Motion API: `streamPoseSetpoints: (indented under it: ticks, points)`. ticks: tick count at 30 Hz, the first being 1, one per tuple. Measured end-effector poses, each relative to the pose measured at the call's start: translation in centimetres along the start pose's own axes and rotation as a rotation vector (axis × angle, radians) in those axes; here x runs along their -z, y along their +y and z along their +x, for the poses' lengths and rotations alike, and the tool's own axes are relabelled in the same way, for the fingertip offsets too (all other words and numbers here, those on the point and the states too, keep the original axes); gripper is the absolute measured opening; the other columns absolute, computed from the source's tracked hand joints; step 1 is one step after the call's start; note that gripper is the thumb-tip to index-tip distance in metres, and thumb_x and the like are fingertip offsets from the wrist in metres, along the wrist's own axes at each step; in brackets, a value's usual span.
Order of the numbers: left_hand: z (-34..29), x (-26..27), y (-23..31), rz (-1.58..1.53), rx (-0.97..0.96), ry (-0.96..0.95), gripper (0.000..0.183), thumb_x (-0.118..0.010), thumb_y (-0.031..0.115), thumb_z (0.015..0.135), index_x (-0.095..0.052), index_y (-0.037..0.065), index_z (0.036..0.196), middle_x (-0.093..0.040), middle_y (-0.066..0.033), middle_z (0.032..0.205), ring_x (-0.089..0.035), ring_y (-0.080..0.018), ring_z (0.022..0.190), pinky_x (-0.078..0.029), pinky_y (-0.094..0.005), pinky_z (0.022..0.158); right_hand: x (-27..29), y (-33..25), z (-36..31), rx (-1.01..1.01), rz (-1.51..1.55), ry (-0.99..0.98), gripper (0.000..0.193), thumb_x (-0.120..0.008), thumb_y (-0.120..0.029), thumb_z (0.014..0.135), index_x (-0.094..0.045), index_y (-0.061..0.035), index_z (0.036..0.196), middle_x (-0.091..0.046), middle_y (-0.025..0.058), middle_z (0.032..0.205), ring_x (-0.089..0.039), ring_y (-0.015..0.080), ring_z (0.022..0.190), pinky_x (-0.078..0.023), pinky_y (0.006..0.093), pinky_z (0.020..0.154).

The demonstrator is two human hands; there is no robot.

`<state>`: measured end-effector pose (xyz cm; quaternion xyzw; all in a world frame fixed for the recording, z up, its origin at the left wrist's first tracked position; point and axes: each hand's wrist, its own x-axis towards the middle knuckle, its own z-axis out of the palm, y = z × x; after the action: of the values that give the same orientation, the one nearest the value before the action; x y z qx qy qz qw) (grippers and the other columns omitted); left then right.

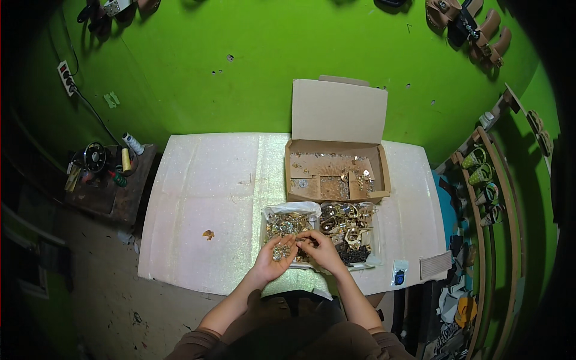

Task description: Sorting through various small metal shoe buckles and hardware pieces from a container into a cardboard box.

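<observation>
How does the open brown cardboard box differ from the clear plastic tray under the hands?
The open brown cardboard box has a raised lid and lies mostly bare; the clear plastic tray is lidless and heaped with gold metal fittings. The box lies farther away, untouched; both hands work over the tray. Both rest on the white table.
</observation>
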<state>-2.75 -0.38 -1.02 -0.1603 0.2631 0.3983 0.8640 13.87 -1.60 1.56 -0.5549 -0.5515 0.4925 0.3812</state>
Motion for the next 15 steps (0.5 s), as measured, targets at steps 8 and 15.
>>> streamPoseSetpoints:
  ticks: [8,15]
  points:
    - [-0.3,-0.7,0.4,-0.097,-0.042,0.024,0.017,-0.048,0.009,0.086,-0.053,-0.005,0.096,-0.054,-0.0135,0.098,-0.054,-0.0238,0.098,-0.047,-0.0335,0.09,0.1,-0.4,-0.3,-0.033,0.125,0.003,0.022,-0.062,-0.013,0.081,-0.06,-0.0031,0.1,-0.057,-0.0014,0.079,-0.043,0.0038,0.064,-0.038,0.0182,0.058]
    - [-0.1,0.2,2.0,-0.164,-0.148,0.015,0.019,-0.047,0.011,0.087,-0.053,-0.004,0.097,-0.056,-0.0133,0.099,-0.054,-0.0245,0.1,-0.048,-0.0342,0.089,-0.1,0.6,-0.1,-0.007,0.11,0.042,0.02,-0.063,-0.014,0.08,-0.061,-0.0044,0.098,-0.053,-0.0017,0.075,-0.044,0.0045,0.064,-0.039,0.019,0.058]
